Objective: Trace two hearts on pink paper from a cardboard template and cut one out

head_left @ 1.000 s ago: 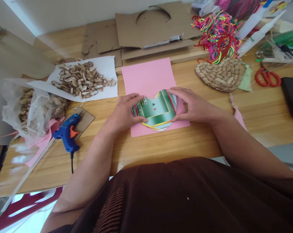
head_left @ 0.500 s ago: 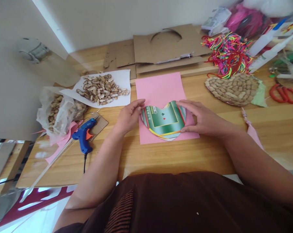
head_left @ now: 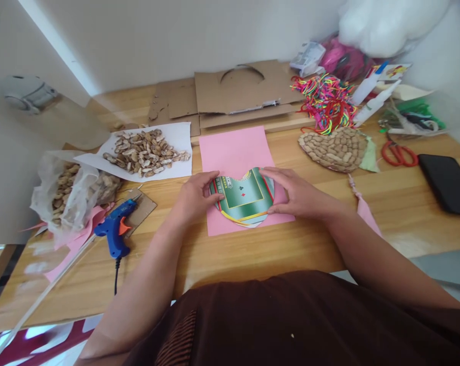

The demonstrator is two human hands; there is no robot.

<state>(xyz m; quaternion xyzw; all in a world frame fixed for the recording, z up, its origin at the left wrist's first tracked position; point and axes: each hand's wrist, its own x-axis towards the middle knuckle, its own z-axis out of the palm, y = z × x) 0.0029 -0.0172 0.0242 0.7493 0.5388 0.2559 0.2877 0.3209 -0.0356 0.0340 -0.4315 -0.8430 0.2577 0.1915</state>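
A heart-shaped piece of printed green card (head_left: pixel 245 195) with red and yellow edging lies over a sheet of pink paper (head_left: pixel 233 145). My left hand (head_left: pixel 194 198) grips the heart's left edge, its thumb resting on the printed face. On the opposite edge, the fingers and thumb of my right hand (head_left: pixel 302 193) are closed around the heart's side. The paper stretches out beyond the heart, mostly toward the back. To the right of it lies a heart covered in peanut shells (head_left: pixel 335 150), with a pink tassel (head_left: pixel 367 216) below.
At left are a blue glue gun (head_left: pixel 115 229), a plastic bag of peanuts (head_left: pixel 67 190) and shells on white paper (head_left: pixel 146 152). Cardboard (head_left: pixel 233 94) leans at the back. Colourful cords (head_left: pixel 327 101), glue bottles (head_left: pixel 377 104), red-handled scissors (head_left: pixel 400 153) and a phone (head_left: pixel 447 183) are at right.
My left thumb has come down onto the face of the heart-shaped card, tightening the hold there. My right hand keeps its edge. The view has turned right, bringing the phone fully into sight.
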